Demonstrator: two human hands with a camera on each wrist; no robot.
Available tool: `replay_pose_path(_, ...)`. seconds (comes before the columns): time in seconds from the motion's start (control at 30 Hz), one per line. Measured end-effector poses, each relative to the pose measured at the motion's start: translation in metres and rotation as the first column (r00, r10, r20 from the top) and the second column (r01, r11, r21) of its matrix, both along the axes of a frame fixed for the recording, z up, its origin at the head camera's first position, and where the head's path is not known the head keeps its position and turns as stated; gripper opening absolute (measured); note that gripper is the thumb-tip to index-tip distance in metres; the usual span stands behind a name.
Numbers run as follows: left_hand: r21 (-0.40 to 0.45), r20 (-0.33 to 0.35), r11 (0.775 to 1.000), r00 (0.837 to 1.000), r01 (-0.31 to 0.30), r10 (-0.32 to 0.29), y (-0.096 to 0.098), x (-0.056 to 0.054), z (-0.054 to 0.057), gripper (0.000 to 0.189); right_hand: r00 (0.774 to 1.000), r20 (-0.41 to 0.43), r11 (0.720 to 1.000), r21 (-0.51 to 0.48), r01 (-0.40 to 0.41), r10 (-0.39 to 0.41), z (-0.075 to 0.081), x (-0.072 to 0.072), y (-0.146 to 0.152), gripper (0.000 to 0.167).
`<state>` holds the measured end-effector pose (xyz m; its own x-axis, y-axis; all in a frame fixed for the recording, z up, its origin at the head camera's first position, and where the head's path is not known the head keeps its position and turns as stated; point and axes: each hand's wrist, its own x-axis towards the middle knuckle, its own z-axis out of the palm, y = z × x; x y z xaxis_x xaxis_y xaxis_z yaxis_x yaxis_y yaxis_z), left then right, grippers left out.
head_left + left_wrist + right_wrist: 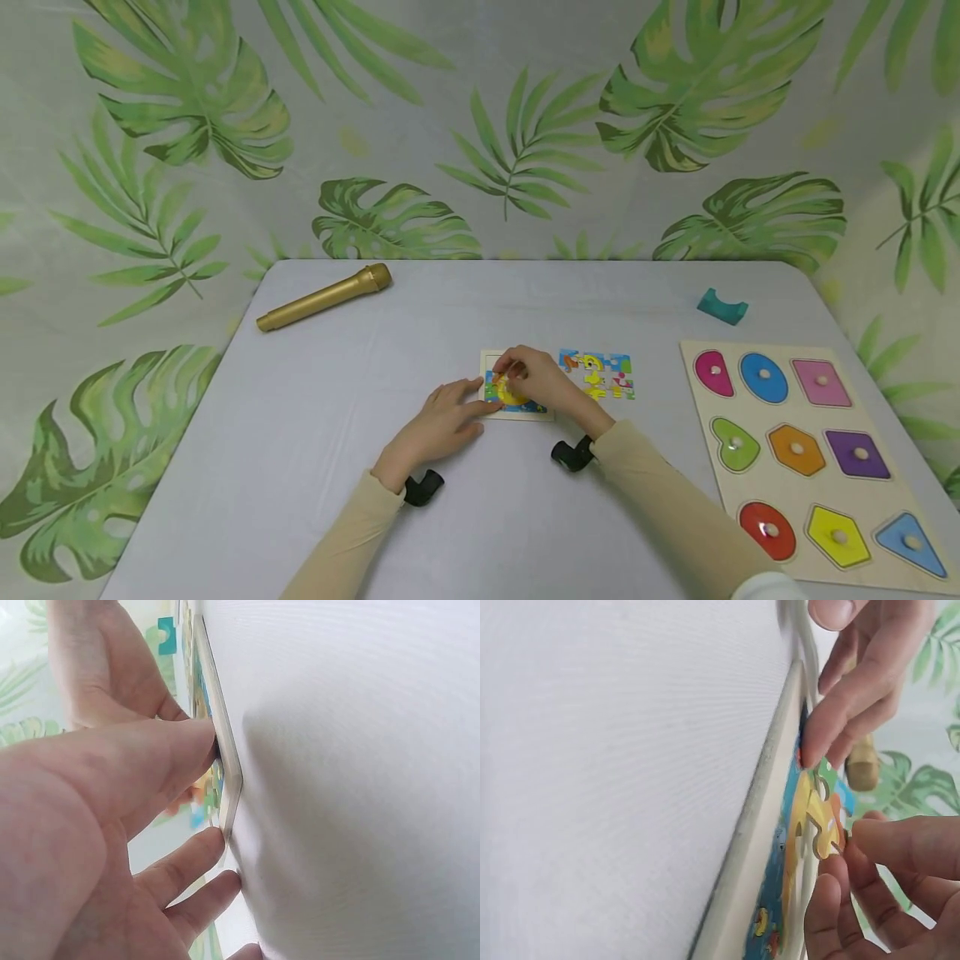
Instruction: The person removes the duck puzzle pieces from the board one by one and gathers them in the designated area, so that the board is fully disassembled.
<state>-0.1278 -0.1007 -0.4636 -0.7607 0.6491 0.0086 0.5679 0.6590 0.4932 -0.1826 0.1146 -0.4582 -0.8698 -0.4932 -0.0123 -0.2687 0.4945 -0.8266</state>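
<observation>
Puzzle frame (525, 417), pale wood, sits mid-table, partly filled; clock directions taken from it in the head view. Left hand (442, 421) at 8 o'clock, fingers spread and fairly straight, nothing gripped; thumb rests on the frame's near side, index at its left edge. Right hand (543, 379) over the frame, arm coming in from 4 o'clock; thumb and fingers pinch a yellow jigsaw piece (826, 829) with an orange strip, tilted up off the picture in the right wrist view. Picture below shows blue, green and yellow parts. Loose puzzle pieces (594, 379) lie in a group at 3 o'clock, just beside the frame. Gold microphone (322, 298) at 10 o'clock, well apart, head pointing toward 2. Teal curved block (722, 310) between 2 and 3, near the far edge. Shape board (753, 410) between 3 and 4: nine coloured knobbed shapes, three rows. White tablecloth (300, 467) under everything; leaf-print backdrop (517, 158) at 12. Beige sleeves, black wrist cameras (423, 488) on both wrists.
</observation>
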Motion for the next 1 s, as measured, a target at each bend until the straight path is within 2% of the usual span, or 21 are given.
replay_pose_path(0.13, -0.004, 0.007, 1.0, 1.0, 0.0, 0.0, 0.0, 0.0, 0.001, 0.038, 1.0, -0.028, 1.0, -0.015, 0.0, -0.001, -0.002, -0.002, -0.002, 0.026)
replay_pose_path(0.33, 0.006, 0.01, 1.0, 1.0, 0.009, -0.009, 0.0, -0.001, 0.001, 0.038, 0.996, -0.083, 0.999, 0.046, -0.01, 0.014, -0.006, -0.005, -0.005, 0.027)
replay_pose_path(0.7, 0.006, 0.036, 1.0, 0.999, -0.001, 0.001, 0.001, -0.002, 0.001, 0.037, 0.999, -0.03, 1.0, 0.002, 0.025, -0.025, -0.007, -0.009, -0.002, 0.02)
replay_pose_path(0.9, -0.007, 0.06, 1.0, 0.998, -0.018, 0.018, 0.002, -0.001, 0.001, 0.038, 0.995, 0.032, 0.994, -0.062, 0.095, -0.093, 0.0, -0.011, 0.018, 0.015)
replay_pose_path(0.93, -0.01, 0.063, 1.0, 0.998, -0.021, 0.021, 0.002, -0.001, 0.002, 0.038, 0.994, 0.048, 0.992, -0.072, 0.102, -0.098, 0.006, -0.009, 0.021, 0.014)
replay_pose_path(1.0, -0.014, 0.069, 1.0, 0.997, -0.025, 0.026, 0.002, 0.0, 0.003, 0.038, 0.992, 0.053, 0.99, -0.07, 0.119, -0.115, 0.008, -0.01, 0.032, 0.014)
